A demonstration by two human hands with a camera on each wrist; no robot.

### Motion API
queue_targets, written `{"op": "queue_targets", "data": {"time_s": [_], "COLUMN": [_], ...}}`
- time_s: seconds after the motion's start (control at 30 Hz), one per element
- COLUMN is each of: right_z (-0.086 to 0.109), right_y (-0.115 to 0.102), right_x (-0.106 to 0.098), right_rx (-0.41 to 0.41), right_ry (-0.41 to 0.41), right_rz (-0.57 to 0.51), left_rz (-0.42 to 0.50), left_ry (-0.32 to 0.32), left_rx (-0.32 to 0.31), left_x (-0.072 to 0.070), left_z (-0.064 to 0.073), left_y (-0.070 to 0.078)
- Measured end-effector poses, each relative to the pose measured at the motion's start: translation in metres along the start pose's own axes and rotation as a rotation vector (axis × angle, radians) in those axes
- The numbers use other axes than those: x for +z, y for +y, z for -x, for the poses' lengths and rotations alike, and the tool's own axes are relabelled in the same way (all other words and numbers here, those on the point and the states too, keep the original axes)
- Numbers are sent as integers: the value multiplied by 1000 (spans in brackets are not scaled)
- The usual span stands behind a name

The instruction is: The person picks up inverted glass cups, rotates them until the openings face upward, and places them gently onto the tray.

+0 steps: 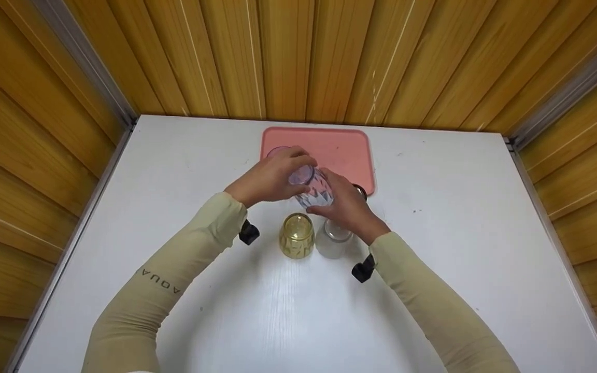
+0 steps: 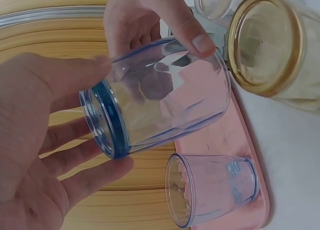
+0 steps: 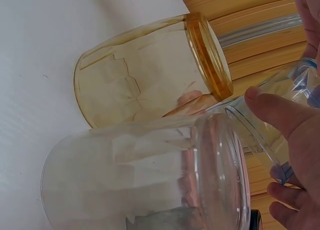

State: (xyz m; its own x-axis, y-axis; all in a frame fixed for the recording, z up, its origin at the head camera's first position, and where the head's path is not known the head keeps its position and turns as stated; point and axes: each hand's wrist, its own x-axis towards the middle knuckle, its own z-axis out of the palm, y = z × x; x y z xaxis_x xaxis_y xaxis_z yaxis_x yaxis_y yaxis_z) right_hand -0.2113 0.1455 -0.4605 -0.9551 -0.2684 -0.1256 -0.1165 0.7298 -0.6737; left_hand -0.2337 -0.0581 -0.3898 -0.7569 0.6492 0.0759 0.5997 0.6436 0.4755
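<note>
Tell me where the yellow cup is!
In the head view, the yellow cup stands on the white table, just left of the clear cup.

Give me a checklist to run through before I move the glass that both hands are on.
1. Grip: ok; left hand and right hand both hold the blue glass.
2. Blue glass upright: not ok; it is tilted.
3. Tray glass steady: ok; it stands upright on the tray.
4. Room on the tray: ok; bare surface shows on its right in the head view.
5. Yellow glass and clear glass standing: ok, on the table.
6. Dark-rimmed item untouched: cannot tell; right hand hides most of it.
</note>
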Motion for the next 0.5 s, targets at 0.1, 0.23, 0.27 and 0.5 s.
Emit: {"op": "queue_targets", "data": {"time_s": [0.1,0.23,0.27,0.5], "right_z": [1,1,1,1], "right_y": [2,3,2,0], "right_x": [-2,-4,-5,-5], "right_rx": [-26,-37,-36,-78], "right_ry": [27,47,52,60], "right_rz": [-4,-1,0,65], "left_rz": [4,2,3,-44], "left_ry": [5,3,2,-51], "left_rx": [14,11,6,-32], "left_x": [-1,-1,-1,4], "left_z": [-2,-4,-4,0], "left_y": [0,0,0,-3]}}
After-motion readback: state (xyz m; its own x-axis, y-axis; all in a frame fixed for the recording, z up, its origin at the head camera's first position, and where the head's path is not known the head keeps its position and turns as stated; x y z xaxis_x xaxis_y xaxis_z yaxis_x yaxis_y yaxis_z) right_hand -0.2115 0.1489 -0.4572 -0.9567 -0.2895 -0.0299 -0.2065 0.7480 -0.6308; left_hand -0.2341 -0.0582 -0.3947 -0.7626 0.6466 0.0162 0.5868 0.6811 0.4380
